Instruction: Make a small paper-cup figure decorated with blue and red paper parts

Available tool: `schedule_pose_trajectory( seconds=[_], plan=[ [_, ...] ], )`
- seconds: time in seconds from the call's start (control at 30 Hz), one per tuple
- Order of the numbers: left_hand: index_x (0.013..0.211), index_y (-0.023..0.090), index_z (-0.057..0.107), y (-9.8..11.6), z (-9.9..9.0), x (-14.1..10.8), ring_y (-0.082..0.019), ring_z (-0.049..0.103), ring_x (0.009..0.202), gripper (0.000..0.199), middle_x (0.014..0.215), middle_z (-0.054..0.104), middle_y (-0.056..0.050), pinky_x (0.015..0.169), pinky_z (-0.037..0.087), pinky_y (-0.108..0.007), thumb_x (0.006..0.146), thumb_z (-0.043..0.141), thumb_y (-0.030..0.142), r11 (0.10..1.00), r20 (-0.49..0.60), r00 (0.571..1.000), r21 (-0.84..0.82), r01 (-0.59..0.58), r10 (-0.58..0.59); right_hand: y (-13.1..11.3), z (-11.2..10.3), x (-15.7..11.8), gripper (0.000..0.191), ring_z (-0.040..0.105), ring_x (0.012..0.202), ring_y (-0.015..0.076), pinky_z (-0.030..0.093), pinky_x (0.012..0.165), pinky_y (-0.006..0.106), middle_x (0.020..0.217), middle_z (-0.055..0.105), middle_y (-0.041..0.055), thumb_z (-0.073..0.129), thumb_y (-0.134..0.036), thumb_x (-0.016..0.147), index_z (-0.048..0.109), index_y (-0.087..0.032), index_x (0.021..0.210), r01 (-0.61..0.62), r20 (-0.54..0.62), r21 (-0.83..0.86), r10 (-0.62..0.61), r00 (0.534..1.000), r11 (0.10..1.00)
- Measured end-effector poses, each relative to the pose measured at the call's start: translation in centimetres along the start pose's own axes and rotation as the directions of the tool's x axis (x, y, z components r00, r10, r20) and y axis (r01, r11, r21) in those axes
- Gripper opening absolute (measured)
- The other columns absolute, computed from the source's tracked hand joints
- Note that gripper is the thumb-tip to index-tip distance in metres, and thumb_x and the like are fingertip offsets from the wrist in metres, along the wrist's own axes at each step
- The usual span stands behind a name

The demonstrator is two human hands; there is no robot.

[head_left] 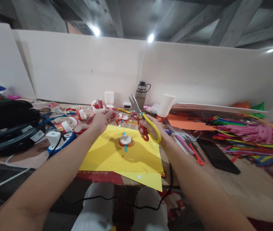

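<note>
My right hand [144,127] is closed around a pair of scissors [148,123] with one yellow and one red handle. Their blades point up and away from me, slightly parted. To the left, my left hand [104,120] has its fingers pinched together above the far edge of the yellow paper [98,157]; whatever small thing they hold is too unclear to name. Between my hands, a cut paper-cup base [125,140], white with a red rim, lies on the yellow sheet. Blue-green strips stick out from its far and near sides.
Cut cup rings [65,126], a power strip [60,144] and a black bag [8,125] crowd the left. A bottle [141,94] and stacked paper cups [165,107] stand behind. On the right lie a phone [218,155], pens and colourful pipe cleaners [259,133].
</note>
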State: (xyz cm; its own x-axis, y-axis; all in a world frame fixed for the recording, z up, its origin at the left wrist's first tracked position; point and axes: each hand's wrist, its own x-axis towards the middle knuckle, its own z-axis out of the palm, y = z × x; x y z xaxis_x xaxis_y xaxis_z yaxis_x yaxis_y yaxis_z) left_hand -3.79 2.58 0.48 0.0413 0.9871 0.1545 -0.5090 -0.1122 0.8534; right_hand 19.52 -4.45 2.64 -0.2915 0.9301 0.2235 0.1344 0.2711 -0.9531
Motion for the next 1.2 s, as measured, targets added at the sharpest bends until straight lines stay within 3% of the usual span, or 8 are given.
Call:
schedule_pose_trajectory(
  seconds=[0.2, 0.4, 0.53, 0.73, 1.2],
  plan=[
    [0.078, 0.008, 0.064, -0.05, 0.11, -0.17, -0.012, 0.071, 0.068, 0.012, 0.073, 0.072, -0.008, 0.066, 0.058, -0.020, 0.087, 0.060, 0.014, 1.000, 0.030, 1.000, 0.021, 0.007, -0.008, -0.60, 0.20, -0.53, 0.027, 0.058, 0.047, 0.0128, 0.050, 0.042, 0.025, 0.065, 0.058, -0.0024, 0.056, -0.046, 0.084, 0.051, -0.020, 0.089, -0.037, 0.100, -0.001, 0.037, 0.994, 0.999],
    [0.085, 0.007, 0.068, -0.13, 0.07, -0.14, -0.014, 0.071, 0.068, 0.012, 0.076, 0.073, -0.010, 0.067, 0.059, -0.023, 0.088, 0.060, 0.015, 0.999, 0.043, 0.999, 0.027, 0.027, -0.028, -0.65, 0.36, -0.82, 0.028, 0.062, 0.048, 0.0141, 0.049, 0.042, 0.025, 0.071, 0.061, -0.0018, 0.057, -0.046, 0.084, 0.054, -0.021, 0.097, -0.061, 0.255, -0.090, 0.083, 0.963, 0.994],
    [0.086, 0.008, 0.068, -0.15, 0.10, -0.14, -0.015, 0.072, 0.070, 0.009, 0.077, 0.073, -0.010, 0.071, 0.060, -0.025, 0.086, 0.064, 0.017, 0.999, 0.044, 0.998, 0.013, 0.037, -0.037, -0.77, 0.53, -1.05, 0.027, 0.061, 0.048, 0.0139, 0.048, 0.042, 0.024, 0.067, 0.061, -0.0018, 0.056, -0.045, 0.085, 0.054, -0.020, 0.096, -0.056, 0.245, -0.153, 0.093, 0.965, 0.987],
    [0.083, 0.009, 0.068, -0.29, 0.13, -0.20, -0.014, 0.072, 0.068, 0.010, 0.076, 0.073, -0.009, 0.065, 0.059, -0.022, 0.086, 0.063, 0.017, 0.999, 0.077, 0.996, 0.019, 0.040, -0.041, -0.96, 0.50, -1.11, 0.027, 0.061, 0.048, 0.0145, 0.050, 0.044, 0.026, 0.066, 0.060, -0.0031, 0.055, -0.044, 0.085, 0.054, -0.021, 0.099, -0.076, 0.258, -0.126, 0.106, 0.960, 0.989],
    [0.082, 0.010, 0.069, -0.09, 0.79, -0.65, -0.014, 0.070, 0.067, 0.009, 0.078, 0.074, -0.008, 0.063, 0.059, -0.023, 0.084, 0.066, 0.018, 0.998, 0.078, 0.996, 0.048, 0.039, -0.042, -0.70, 0.51, -1.00, 0.024, 0.062, 0.048, 0.0130, 0.046, 0.041, 0.022, 0.067, 0.062, -0.0019, 0.052, -0.044, 0.086, 0.050, -0.020, 0.088, -0.054, 0.261, -0.198, 0.106, 0.960, 0.979]
  ],
)
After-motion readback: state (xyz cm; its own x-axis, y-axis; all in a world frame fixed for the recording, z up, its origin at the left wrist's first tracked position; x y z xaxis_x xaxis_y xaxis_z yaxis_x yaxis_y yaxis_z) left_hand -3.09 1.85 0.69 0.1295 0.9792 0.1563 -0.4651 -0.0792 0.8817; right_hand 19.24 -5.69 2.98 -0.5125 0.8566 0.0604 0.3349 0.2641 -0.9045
